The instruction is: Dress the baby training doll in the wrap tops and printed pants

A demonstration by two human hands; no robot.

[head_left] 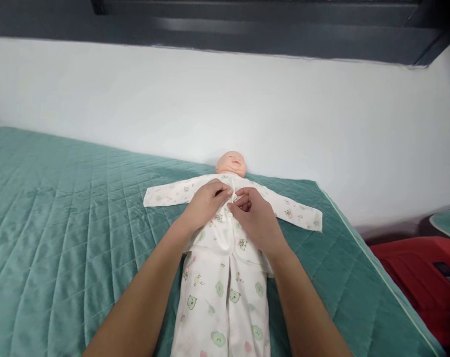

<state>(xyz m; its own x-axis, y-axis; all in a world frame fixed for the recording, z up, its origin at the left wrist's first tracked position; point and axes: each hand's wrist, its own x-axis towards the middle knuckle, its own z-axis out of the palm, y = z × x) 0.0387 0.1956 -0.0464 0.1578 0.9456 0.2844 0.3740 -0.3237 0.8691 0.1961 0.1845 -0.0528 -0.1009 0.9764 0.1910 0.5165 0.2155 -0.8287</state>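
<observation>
Edges/clearance: Teal quilted cover (98,238) spans the work surface; its far edge meets the white wall (225,104). R edge, w/ pale piping, runs diagonally toward the lower R corner. Open cover lies L of the L sleeve; a narrower strip lies btwn the R sleeve cuff and the piping. Dark frame (247,29) crosses the top of the view, above the wall.

Doll & garments: Doll (231,164) lies face up nr the wall-side edge, head just beside the wall. White printed shirt (243,243) covers the torso, sleeves spread to both sides. Matching trousers (219,302) extend toward the wearer, shirt hem overlapping the waist.

L hand (212,198): narrow; thumb & index fingertips closed on the shirt's front opening, upper chest.

R hand (255,215): narrow; thumb & index tips touch the same opening, opp. the L hand, small gap btwn tips, other fingers curled. Firm grip on fabric: can't tell. A button shows just below the R thumb.

Containers: Red item (418,277), poss. a case, sits beyond the R edge, partly out of view; contents can't be determined.
</observation>
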